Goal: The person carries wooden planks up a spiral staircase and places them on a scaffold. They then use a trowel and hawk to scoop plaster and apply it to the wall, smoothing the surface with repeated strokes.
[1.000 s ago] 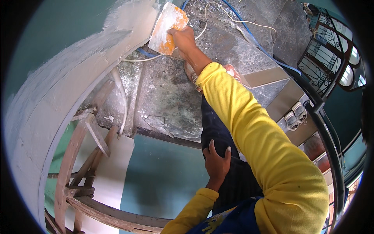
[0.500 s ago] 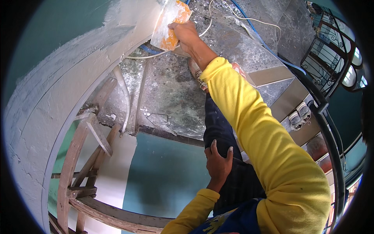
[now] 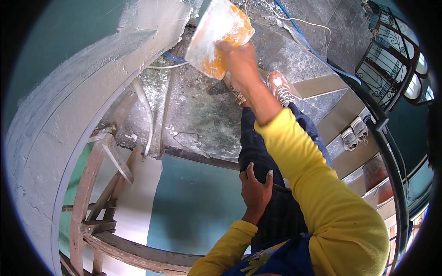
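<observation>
My right hand [image 3: 240,60] is closed round an orange plastic putty spreader [image 3: 210,33], its face smeared with white putty. The spreader is held just off the edge of the wall [image 3: 154,34], where rough white filler covers part of the green paint. Lower down, my left hand [image 3: 257,189] rests on my leg in dark trousers, fingers apart and holding nothing. Both of my shoes are partly in view below the right forearm, the pink and white one [image 3: 279,86] more fully.
A wooden trestle [image 3: 85,193] stands at the lower left beside a drop. The stained landing [image 3: 207,119] carries a blue hose [image 3: 301,37] and a white cable [image 3: 317,27]. A black handrail [image 3: 391,175] and steps with a pair of shoes [image 3: 354,134] lie to the right.
My right hand has drawn the spreader away from the wall, to the right and nearer to me. The left hand has hardly moved.
</observation>
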{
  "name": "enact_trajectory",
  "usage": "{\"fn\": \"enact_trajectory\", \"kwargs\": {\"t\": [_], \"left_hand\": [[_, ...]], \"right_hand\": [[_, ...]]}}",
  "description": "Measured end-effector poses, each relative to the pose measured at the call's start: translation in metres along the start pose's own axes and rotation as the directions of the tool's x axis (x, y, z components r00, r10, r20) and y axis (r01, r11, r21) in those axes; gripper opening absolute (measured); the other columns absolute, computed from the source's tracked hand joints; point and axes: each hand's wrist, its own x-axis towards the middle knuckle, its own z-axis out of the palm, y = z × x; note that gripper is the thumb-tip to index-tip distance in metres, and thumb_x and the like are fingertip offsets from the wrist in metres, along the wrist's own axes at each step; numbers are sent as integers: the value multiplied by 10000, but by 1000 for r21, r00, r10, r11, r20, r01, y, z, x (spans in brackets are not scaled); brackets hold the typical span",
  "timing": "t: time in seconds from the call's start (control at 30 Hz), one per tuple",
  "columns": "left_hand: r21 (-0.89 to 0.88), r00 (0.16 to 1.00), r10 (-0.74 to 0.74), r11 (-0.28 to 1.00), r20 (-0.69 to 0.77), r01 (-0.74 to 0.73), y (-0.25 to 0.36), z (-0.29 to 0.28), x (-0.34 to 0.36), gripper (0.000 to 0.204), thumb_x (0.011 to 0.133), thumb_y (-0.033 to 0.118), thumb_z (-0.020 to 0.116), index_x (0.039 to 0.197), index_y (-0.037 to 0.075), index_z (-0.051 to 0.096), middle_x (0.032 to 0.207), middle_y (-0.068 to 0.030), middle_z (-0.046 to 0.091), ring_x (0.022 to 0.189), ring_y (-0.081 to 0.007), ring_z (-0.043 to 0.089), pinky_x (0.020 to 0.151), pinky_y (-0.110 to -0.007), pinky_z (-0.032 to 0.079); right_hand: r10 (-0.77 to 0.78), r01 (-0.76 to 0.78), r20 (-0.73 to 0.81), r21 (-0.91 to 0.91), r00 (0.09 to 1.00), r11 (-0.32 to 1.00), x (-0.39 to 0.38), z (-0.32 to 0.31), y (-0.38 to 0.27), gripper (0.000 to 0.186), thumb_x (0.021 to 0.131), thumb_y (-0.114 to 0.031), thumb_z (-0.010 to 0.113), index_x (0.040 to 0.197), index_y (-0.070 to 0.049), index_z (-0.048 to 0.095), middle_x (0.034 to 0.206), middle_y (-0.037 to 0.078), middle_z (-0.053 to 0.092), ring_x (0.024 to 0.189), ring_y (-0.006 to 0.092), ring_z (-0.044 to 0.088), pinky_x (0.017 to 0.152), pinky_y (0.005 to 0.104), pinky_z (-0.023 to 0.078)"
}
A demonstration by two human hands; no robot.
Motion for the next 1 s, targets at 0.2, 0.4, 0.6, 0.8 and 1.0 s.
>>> {"fn": "enact_trajectory", "kwargs": {"t": [0.2, 0.4, 0.6, 0.8, 1.0], "left_hand": [[9, 999, 35, 999, -5, -35, -6, -2, 2, 745, 914, 463, 771, 1475, 66, 484, 1320, -217, 524, 1116, -443, 651, 875, -531, 583], [-7, 1000, 27, 1000, 14, -27, -8, -4, 5, 745, 919, 461, 770, 1473, 52, 486, 1311, -214, 532, 1114, -435, 651, 878, -525, 584], [-31, 999, 39, 999, -3, -39, -10, -6, 5, 739, 914, 460, 774, 1468, 57, 497, 1307, -215, 537, 1118, -444, 648, 889, -526, 580], [-8, 999, 48, 999, -11, -48, -14, -6, 7, 734, 910, 464, 774, 1475, 80, 503, 1301, -217, 537, 1121, -449, 647, 891, -528, 577], [-20, 999, 34, 999, -30, -35, -15, -2, 5, 739, 911, 472, 771, 1476, 80, 500, 1279, -213, 542, 1102, -448, 652, 878, -533, 578]], "right_hand": [[-4, 4, 1, -33, 1000, 999, 86, 6, 42, 368, 895, -30, 718, 1224, 95, 612, 1113, 179, 717, 980, 269, 719, 832, 391, 579], [-28, 28, -1, -63, 1000, 998, 113, 17, 64, 378, 866, -43, 736, 1175, 121, 596, 1088, 202, 701, 956, 293, 710, 810, 402, 569], [-30, 26, -24, -131, 999, 991, 116, 31, 59, 316, 892, -16, 707, 1145, 160, 640, 1063, 212, 717, 906, 291, 732, 788, 412, 593], [-133, 127, -13, -222, 991, 967, 129, 56, 63, 282, 866, -10, 674, 1105, 140, 672, 1014, 217, 728, 903, 304, 725, 781, 419, 568], [-287, 279, 9, -262, 958, 924, 17, 62, -6, 259, 862, -31, 648, 1076, 95, 720, 1013, 236, 769, 961, 314, 758, 810, 408, 576]]}}
